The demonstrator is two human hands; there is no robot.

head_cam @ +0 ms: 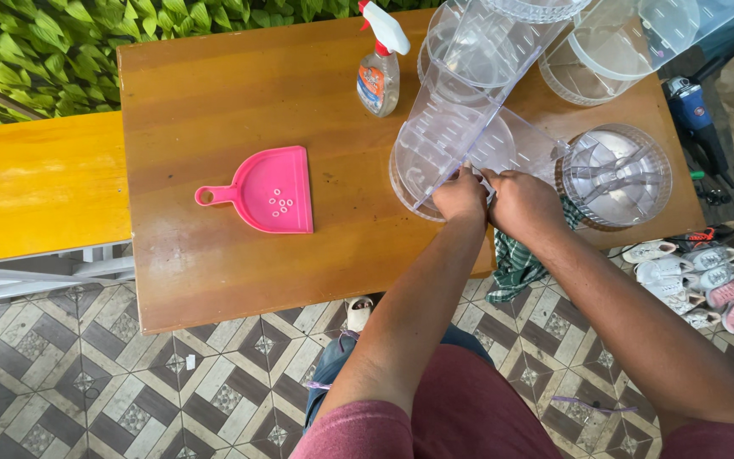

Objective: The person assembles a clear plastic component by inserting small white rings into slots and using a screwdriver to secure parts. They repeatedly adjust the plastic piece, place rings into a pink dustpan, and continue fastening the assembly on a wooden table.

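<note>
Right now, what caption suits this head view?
Both hands, left hand and right hand, grip a clear plastic rack on a wooden table.

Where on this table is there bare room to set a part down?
Bare wood lies left of the spray bottle, above the pink dustpan, and along the near edge below it. The right side is crowded: clear plastic rack, round tray, and both hands.

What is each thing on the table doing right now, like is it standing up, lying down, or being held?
Left hand: closed on the clear rack's lower edge.
Right hand: gripping the same edge, beside the left.
Clear rack: tilted, held by both hands.
Spray bottle: upright, untouched.
Pink dustpan: lying flat, small white rings inside.
Round clear tray: flat, loose clear pieces in it.
Checked cloth: hanging over the table edge.
</note>
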